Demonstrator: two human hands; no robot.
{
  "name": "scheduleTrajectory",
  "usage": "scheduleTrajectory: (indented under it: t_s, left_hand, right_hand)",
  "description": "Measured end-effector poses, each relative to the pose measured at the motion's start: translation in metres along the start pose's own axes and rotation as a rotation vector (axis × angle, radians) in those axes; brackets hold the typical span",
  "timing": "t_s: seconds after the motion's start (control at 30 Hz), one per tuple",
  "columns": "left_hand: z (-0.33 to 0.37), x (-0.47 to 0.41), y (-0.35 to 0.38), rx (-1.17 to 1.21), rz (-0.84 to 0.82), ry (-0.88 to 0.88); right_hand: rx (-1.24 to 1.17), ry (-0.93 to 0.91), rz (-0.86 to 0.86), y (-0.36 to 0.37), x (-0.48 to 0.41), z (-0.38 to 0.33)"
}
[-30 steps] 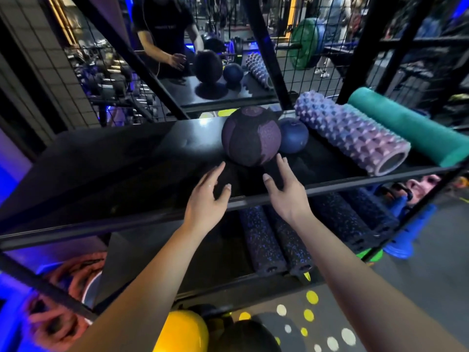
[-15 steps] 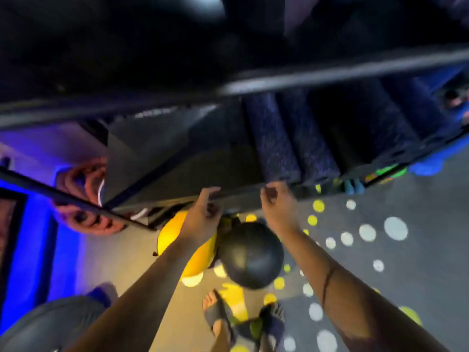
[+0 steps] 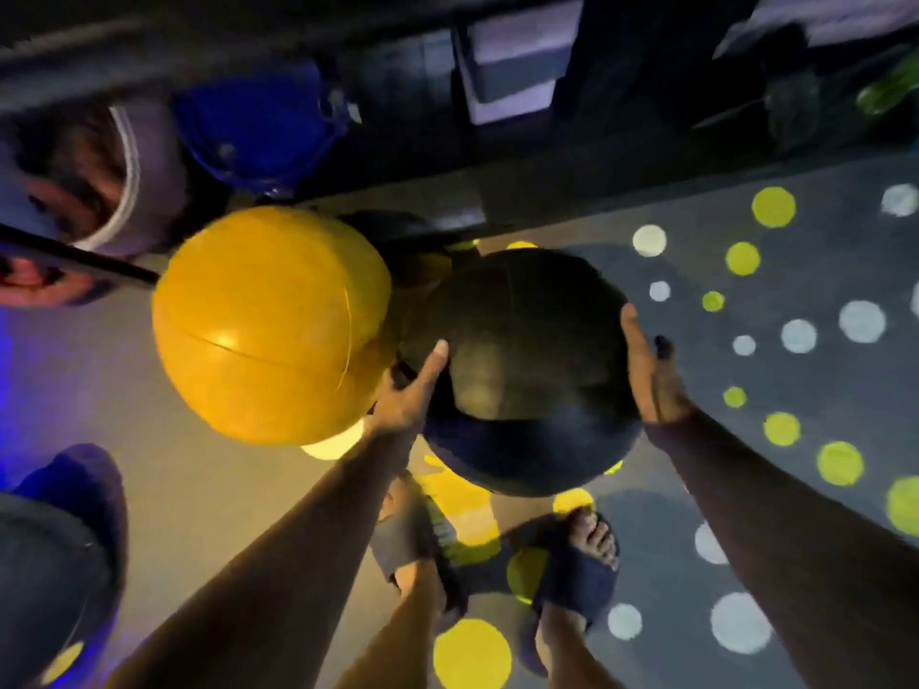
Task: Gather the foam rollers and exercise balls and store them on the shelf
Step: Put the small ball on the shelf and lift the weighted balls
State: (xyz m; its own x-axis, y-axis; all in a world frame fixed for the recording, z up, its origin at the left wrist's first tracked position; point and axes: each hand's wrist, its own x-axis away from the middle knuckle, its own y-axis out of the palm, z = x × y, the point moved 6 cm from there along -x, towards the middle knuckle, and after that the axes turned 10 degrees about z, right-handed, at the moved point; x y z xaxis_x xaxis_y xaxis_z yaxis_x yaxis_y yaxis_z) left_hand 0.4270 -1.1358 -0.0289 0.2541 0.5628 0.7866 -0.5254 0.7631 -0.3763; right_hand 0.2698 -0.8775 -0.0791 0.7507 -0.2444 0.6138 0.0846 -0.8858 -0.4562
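Observation:
A large black exercise ball (image 3: 527, 370) sits low in front of the shelf, above my feet. My left hand (image 3: 413, 390) presses its left side, thumb up on the surface. My right hand (image 3: 651, 375) cups its right side with fingers spread. A yellow exercise ball (image 3: 263, 325) lies directly to the left, touching the black one. The dark bottom shelf edge (image 3: 447, 191) runs across the top of the view. The frame is blurred by motion.
My feet in dark sandals (image 3: 572, 569) stand just below the black ball on a grey floor with yellow and white dots (image 3: 776, 340). A blue object (image 3: 258, 126) and reddish coiled items (image 3: 64, 191) sit under the shelf at the upper left.
My view swung down from the upper shelf to the floor. Both hands dropped from the shelf edge and now clasp the black ball from either side.

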Motion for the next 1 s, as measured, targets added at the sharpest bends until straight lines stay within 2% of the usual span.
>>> scheduleTrajectory:
  t_s: [0.07,0.1,0.2,0.27,0.33,0.37,0.4,0.47,0.5,0.53,0.6,0.67,0.73,0.77,0.83,0.87,0.93,1.0]
  left_hand:
    - [-0.017,-0.015,0.005,0.111,-0.036,-0.082]
    - [-0.016,-0.012,0.0,0.148,-0.045,-0.087]
    - [-0.016,0.022,-0.017,0.083,-0.048,-0.082]
    - [-0.003,0.076,-0.022,0.077,-0.145,-0.113]
    - [0.011,0.137,-0.017,0.017,-0.275,-0.095]
    - [0.009,0.159,-0.019,-0.039,-0.271,-0.084]
    - [0.004,0.168,-0.027,-0.084,-0.175,-0.085]
    - [-0.005,0.167,-0.058,-0.031,0.109,-0.185]
    - [-0.011,0.155,-0.073,-0.007,0.224,-0.202]
    - [-0.01,0.144,-0.083,-0.027,0.255,-0.19]
    - [-0.006,0.114,-0.086,-0.137,0.235,-0.08]
    - [-0.016,0.071,-0.073,-0.09,0.167,-0.052]
    - [-0.04,0.015,-0.05,-0.004,0.099,-0.129]
    - [-0.055,-0.013,-0.036,0.044,0.051,-0.172]
    - [-0.08,-0.056,0.005,0.254,-0.146,-0.25]
    - [-0.083,-0.068,0.022,0.396,-0.235,-0.254]
    - [-0.079,-0.08,0.031,0.58,-0.236,-0.184]
    - [-0.075,-0.065,0.016,0.577,-0.165,-0.105]
  right_hand:
    - [-0.243,0.044,-0.058,0.012,-0.018,0.035]
    - [-0.247,0.071,-0.116,0.014,-0.025,0.046]
    - [-0.144,0.12,-0.027,-0.003,0.014,0.035]
    - [-0.055,0.151,0.018,-0.014,0.084,-0.009]
    - [0.137,0.205,-0.088,-0.014,0.152,-0.036]
    - [0.252,0.224,-0.178,-0.013,0.184,-0.045]
    - [0.32,0.241,-0.221,-0.017,0.201,-0.046]
    - [0.344,0.304,-0.144,-0.039,0.21,-0.052]
    - [0.326,0.309,-0.039,-0.053,0.202,-0.054]
    - [0.309,0.28,0.065,-0.064,0.187,-0.054]
    - [0.305,0.185,0.144,-0.074,0.154,-0.052]
    - [0.251,0.119,0.113,-0.061,0.109,-0.042]
    - [0.243,0.095,0.072,-0.037,0.037,-0.017]
    - [0.209,0.114,0.043,-0.024,-0.01,0.008]
    - [0.053,0.253,-0.012,-0.011,-0.058,0.038]
    - [-0.036,0.314,-0.045,-0.007,-0.062,0.049]
    - [-0.214,0.311,-0.184,0.006,-0.045,0.051]
    - [-0.387,0.274,-0.245,0.004,-0.01,0.049]
